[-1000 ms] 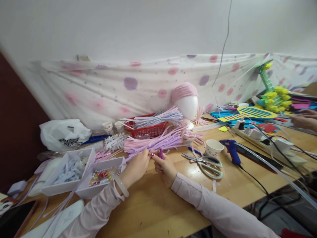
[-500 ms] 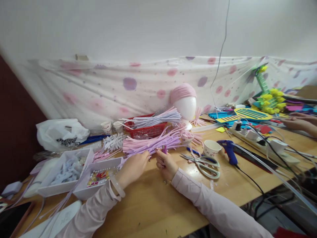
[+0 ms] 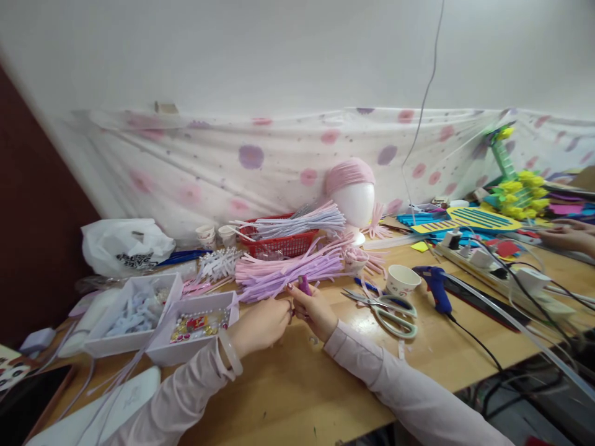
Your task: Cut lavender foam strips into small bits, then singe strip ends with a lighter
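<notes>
My left hand [image 3: 266,323] is closed, its fingertips meeting my right hand over the table's middle; whatever it pinches is hidden. My right hand [image 3: 317,308] is wrapped round a short, shiny purple object shaped like a lighter [image 3: 304,285], whose end sticks up above the fist. Just behind both hands lies a bundle of lilac fuzzy stems [image 3: 288,276] with pink ones beside it. To the right of my right hand rest scissors [image 3: 388,310] with pale handles. A white box of beads and charms [image 3: 160,356] stands near my left wrist.
A blue glue gun [image 3: 437,290] with a trailing cord and a paper cup [image 3: 402,280] stand right. A power strip [image 3: 493,272] lies beyond. A red basket [image 3: 283,246] and a foam head [image 3: 356,201] stand behind. Another person's hand [image 3: 567,235] is far right.
My hands have come together; the left hand now touches the right. The purple object has tilted slightly left. The whole view has shifted a little.
</notes>
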A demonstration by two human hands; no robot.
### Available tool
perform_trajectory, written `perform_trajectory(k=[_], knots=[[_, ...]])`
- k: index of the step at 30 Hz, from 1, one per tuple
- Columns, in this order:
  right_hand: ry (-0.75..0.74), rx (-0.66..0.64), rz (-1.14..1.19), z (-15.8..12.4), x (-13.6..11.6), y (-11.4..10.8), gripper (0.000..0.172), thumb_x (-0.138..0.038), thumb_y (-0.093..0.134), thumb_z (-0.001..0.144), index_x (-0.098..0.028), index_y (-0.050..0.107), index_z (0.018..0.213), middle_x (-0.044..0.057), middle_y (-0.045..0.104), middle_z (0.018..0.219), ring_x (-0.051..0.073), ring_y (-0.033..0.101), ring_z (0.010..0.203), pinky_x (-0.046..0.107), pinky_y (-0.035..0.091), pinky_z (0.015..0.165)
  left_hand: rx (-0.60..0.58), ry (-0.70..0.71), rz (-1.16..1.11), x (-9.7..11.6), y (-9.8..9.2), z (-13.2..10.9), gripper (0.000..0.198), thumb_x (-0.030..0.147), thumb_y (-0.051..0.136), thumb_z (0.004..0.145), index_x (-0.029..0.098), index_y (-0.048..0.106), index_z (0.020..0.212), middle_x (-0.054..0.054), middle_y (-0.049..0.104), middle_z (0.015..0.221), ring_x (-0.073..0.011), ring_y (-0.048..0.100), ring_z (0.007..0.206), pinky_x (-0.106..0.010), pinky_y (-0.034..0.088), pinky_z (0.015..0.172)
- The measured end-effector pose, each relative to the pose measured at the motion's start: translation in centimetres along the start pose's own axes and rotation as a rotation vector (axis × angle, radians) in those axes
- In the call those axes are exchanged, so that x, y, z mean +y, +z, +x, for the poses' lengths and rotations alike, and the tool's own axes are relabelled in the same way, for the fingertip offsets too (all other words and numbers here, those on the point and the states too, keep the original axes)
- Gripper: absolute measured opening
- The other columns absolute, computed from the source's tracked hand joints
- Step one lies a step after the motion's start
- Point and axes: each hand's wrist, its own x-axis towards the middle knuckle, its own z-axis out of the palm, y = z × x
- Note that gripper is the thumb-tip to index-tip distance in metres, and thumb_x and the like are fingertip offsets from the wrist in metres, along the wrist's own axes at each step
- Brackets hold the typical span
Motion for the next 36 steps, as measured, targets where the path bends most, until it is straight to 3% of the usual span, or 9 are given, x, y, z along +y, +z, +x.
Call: perform_trajectory(k=[6,11,14,17,20,23,25,31,36], knots=[[-0.129,0.02,-0.312,-0.1,0.0,0.0,0.033,-0.045,0.072,0.059,-0.017,0.056,0.063,-0.009,0.035,0.045,0.004,0.024,0.041,0.022,0.018,0.041,0.028,0.113,0.048,0.9,-4.3,-3.4,0.033,0.027,0.04,0.084,0.019,0.058,0.057,0.002,0.062,0.051,-0.0092,0.051,0.04,-0.021,0.037,0.044],[-0.27,0.05,-0.495,0.2,0.5,-0.4,0.027,-0.038,0.071,0.062,-0.016,0.056,0.058,-0.005,0.04,0.051,0.007,0.031,0.049,0.022,0.024,0.047,0.62,0.296,0.329,0.1,-8.0,-5.6,0.02,0.027,0.047,0.085,0.021,0.067,0.086,-0.004,0.068,0.088,-0.0167,0.061,0.085,-0.029,0.045,0.079],[-0.325,0.063,-0.633,0.3,0.8,-0.7,0.023,-0.035,0.069,0.065,-0.016,0.058,0.06,-0.006,0.035,0.049,0.007,0.028,0.048,0.022,0.022,0.046,0.803,0.295,0.562,-1.1,-8.7,-5.6,0.028,0.024,0.051,0.083,0.02,0.062,0.108,-0.01,0.059,0.118,-0.0252,0.05,0.112,-0.042,0.035,0.098],[-0.387,0.072,-0.735,0.2,0.7,-0.8,0.022,-0.035,0.068,0.067,-0.016,0.059,0.06,-0.007,0.033,0.049,0.007,0.027,0.048,0.022,0.021,0.046,0.733,0.236,0.662,-2.5,-8.8,-5.0,0.039,0.029,0.057,0.078,0.02,0.059,0.116,-0.012,0.057,0.122,-0.0291,0.045,0.119,-0.049,0.026,0.104],[-0.446,0.068,-0.78,0.1,0.4,-0.9,0.022,-0.036,0.067,0.068,-0.016,0.059,0.061,-0.006,0.037,0.05,0.007,0.03,0.049,0.021,0.024,0.047,0.53,0.13,0.599,-3.5,-9.0,-4.6,0.027,0.03,0.056,0.078,0.024,0.065,0.102,-0.006,0.068,0.099,-0.0254,0.056,0.103,-0.049,0.027,0.102],[-0.497,0.067,-0.818,0.1,0.0,-1.1,0.02,-0.033,0.065,0.069,-0.016,0.059,0.061,-0.004,0.046,0.054,0.008,0.036,0.052,0.021,0.029,0.05,0.283,0.026,0.409,-3.8,-9.4,-4.7,0.021,0.03,0.05,0.079,0.024,0.067,0.091,0.0,0.068,0.076,-0.0174,0.061,0.073,-0.033,0.042,0.078],[-0.527,0.081,-0.827,0.3,0.0,-1.3,0.017,-0.03,0.065,0.069,-0.016,0.058,0.062,-0.004,0.05,0.055,0.009,0.04,0.054,0.021,0.031,0.052,0.197,0.005,0.317,-3.8,-9.5,-4.8,0.022,0.031,0.048,0.08,0.023,0.067,0.088,0.0,0.068,0.072,-0.0152,0.059,0.065,-0.026,0.04,0.063],[-0.579,0.154,-0.832,0.8,-0.1,-2.1,0.017,-0.028,0.064,0.068,-0.017,0.055,0.059,-0.005,0.048,0.054,0.009,0.04,0.053,0.021,0.032,0.053,0.183,0.137,0.336,-4.0,-8.8,-4.2,0.026,0.028,0.043,0.082,0.019,0.064,0.069,-0.003,0.066,0.075,-0.0157,0.057,0.072,-0.024,0.037,0.066],[-0.613,0.192,-0.868,0.9,-0.5,-2.4,0.016,-0.029,0.063,0.068,-0.017,0.057,0.06,-0.005,0.05,0.053,0.009,0.04,0.052,0.02,0.032,0.052,0.153,0.072,0.26,-4.1,-8.6,-3.9,0.025,0.03,0.044,0.081,0.018,0.06,0.067,-0.001,0.063,0.067,-0.0136,0.053,0.061,-0.023,0.033,0.056]])
